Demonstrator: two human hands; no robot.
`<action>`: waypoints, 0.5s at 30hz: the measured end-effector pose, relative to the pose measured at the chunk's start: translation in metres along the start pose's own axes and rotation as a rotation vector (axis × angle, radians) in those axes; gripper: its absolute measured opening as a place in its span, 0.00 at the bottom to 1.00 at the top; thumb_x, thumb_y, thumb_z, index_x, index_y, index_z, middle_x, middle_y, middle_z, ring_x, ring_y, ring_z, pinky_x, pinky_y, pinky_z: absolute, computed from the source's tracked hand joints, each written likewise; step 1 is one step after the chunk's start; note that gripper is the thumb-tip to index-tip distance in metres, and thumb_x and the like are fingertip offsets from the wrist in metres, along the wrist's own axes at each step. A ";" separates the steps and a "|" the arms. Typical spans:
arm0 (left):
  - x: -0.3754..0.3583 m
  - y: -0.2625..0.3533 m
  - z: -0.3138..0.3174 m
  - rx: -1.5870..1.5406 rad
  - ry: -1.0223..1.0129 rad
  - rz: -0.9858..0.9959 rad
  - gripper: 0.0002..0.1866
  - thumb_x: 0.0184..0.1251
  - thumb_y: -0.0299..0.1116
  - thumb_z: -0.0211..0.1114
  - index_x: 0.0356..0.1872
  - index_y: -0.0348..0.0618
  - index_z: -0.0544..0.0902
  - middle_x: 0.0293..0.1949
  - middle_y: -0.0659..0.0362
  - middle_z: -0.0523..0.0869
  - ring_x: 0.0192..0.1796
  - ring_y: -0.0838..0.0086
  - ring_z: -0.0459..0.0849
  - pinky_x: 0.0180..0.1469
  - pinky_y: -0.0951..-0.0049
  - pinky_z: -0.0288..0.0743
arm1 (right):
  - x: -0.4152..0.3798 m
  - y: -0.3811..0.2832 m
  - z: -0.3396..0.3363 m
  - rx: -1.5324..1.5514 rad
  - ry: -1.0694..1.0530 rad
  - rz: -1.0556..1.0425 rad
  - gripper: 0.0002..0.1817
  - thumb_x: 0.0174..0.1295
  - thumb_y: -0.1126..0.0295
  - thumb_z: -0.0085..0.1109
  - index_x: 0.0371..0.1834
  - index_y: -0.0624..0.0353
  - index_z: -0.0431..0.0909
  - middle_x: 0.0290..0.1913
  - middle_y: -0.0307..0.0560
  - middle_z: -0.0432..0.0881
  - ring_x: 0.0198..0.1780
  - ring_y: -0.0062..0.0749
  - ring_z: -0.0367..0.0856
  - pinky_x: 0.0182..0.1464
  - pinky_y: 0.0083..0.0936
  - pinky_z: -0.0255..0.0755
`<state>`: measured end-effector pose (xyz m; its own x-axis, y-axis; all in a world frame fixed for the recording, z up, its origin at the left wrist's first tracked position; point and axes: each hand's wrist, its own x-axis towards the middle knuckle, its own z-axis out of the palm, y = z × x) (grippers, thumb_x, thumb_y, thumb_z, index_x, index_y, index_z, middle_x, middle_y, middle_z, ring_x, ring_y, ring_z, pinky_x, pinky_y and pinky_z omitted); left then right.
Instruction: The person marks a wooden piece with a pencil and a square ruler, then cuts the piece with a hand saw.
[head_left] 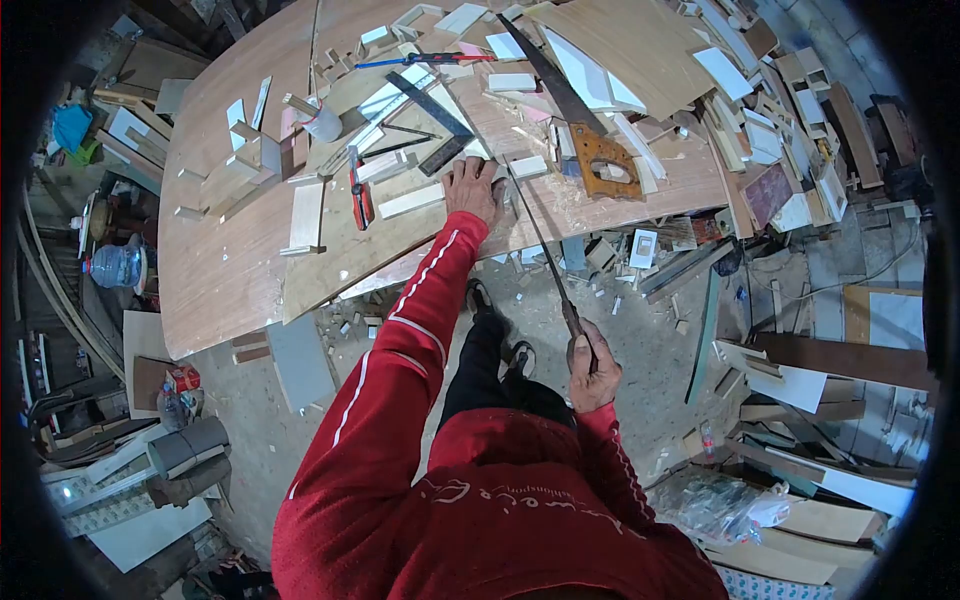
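Note:
My left hand presses down near the table's front edge, fingers bent over a pale wood strip. A short pale wood block shows on the hand's other side; whether it joins the strip is hidden. My right hand is wrapped round the handle of a handsaw, below the table edge. The saw's thin blade, seen nearly edge-on, slants up and left, its tip beside my left fingers. A black-bladed square and a red-handled tool lie near my left hand.
Another handsaw with a wooden handle lies right on the worktable. A white cup, a blue-and-red tool and several offcuts share the top. Scrap boards crowd the right; scraps litter the floor.

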<state>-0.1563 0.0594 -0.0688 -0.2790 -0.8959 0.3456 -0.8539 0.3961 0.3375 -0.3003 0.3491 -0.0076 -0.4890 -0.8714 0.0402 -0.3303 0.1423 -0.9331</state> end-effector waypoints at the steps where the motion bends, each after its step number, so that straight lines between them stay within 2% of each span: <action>1: 0.000 0.002 0.000 0.005 0.000 0.010 0.19 0.50 0.34 0.68 0.47 0.51 0.80 0.48 0.59 0.76 0.54 0.62 0.71 0.53 0.59 0.60 | -0.001 -0.002 -0.002 -0.003 0.003 0.004 0.15 0.67 0.71 0.55 0.55 0.61 0.78 0.42 0.52 0.86 0.40 0.23 0.82 0.41 0.22 0.74; 2: 0.001 0.001 0.004 0.001 0.001 0.012 0.19 0.50 0.34 0.68 0.47 0.51 0.80 0.48 0.59 0.76 0.54 0.62 0.71 0.53 0.59 0.60 | 0.000 -0.007 -0.004 0.007 -0.006 -0.023 0.15 0.67 0.71 0.55 0.55 0.61 0.78 0.42 0.52 0.85 0.40 0.22 0.82 0.41 0.22 0.74; 4: 0.002 -0.008 0.008 0.074 -0.028 0.052 0.17 0.57 0.41 0.64 0.48 0.52 0.81 0.46 0.59 0.77 0.54 0.61 0.72 0.51 0.58 0.63 | 0.001 -0.013 -0.005 0.017 -0.020 -0.056 0.14 0.68 0.71 0.55 0.55 0.62 0.78 0.42 0.51 0.85 0.40 0.21 0.81 0.42 0.21 0.74; 9: 0.010 -0.012 0.002 0.059 -0.046 0.100 0.14 0.59 0.41 0.63 0.44 0.51 0.82 0.45 0.59 0.78 0.53 0.62 0.73 0.50 0.56 0.66 | 0.002 -0.003 -0.001 0.090 -0.032 0.058 0.14 0.68 0.71 0.54 0.55 0.62 0.77 0.41 0.48 0.84 0.39 0.20 0.79 0.42 0.20 0.73; 13: 0.018 -0.024 0.010 0.054 -0.096 0.191 0.12 0.61 0.43 0.62 0.41 0.51 0.84 0.41 0.60 0.78 0.50 0.63 0.74 0.51 0.55 0.68 | 0.006 0.000 -0.001 0.147 -0.041 0.070 0.14 0.68 0.72 0.53 0.55 0.62 0.76 0.42 0.47 0.84 0.41 0.20 0.79 0.44 0.20 0.72; 15: 0.017 -0.025 0.009 0.053 -0.038 0.230 0.12 0.61 0.44 0.62 0.40 0.51 0.84 0.40 0.60 0.77 0.49 0.63 0.74 0.50 0.56 0.69 | 0.008 -0.002 -0.001 0.141 -0.047 0.047 0.14 0.68 0.72 0.53 0.55 0.63 0.76 0.42 0.47 0.83 0.42 0.21 0.79 0.45 0.20 0.72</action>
<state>-0.1433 0.0320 -0.0789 -0.4838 -0.7909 0.3748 -0.7879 0.5800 0.2068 -0.3040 0.3425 -0.0047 -0.4616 -0.8869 -0.0180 -0.1903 0.1188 -0.9745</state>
